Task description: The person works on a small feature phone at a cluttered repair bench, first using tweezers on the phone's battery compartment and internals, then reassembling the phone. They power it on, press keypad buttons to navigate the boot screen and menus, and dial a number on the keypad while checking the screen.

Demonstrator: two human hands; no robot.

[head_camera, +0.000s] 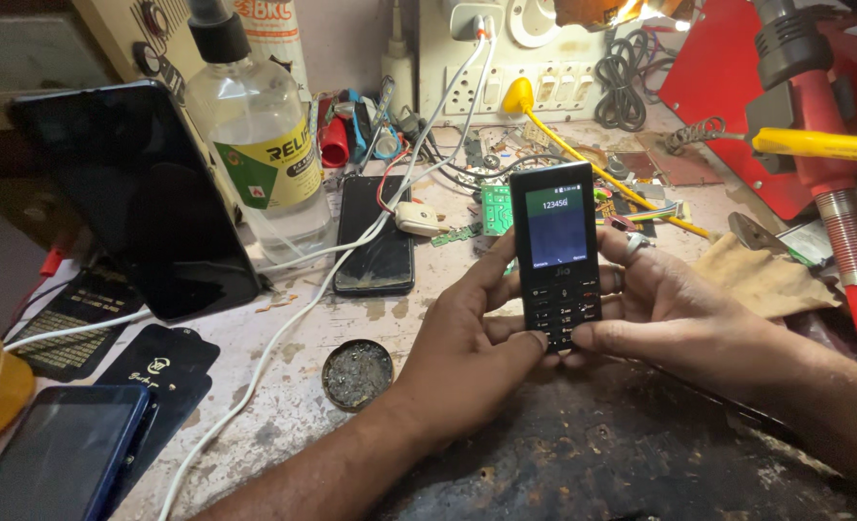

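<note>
Upright between both hands stands a slim black keypad phone with a lit screen [556, 253] — the landmark for everything else on this cluttered workbench [284, 386]. The left hand [467, 333] cups the phone from its left side, fingers curled behind the body and thumb pressed to the lower keys. The right hand [670, 309] closes on it from the other side, its thumb tip also on the keypad, rings showing on two fingers. Just left of the phone, flat on the bench, lies a black smartphone with a scuffed glass face [375, 236]; beyond that stands a clear plastic bottle with a black cap and yellow label [255, 145]. Below and left of the phone sits a small round tin of grey paste [357, 374]. Behind the phone lies a green circuit board [496, 207] — a white cable [284, 318] trails past it.
</note>
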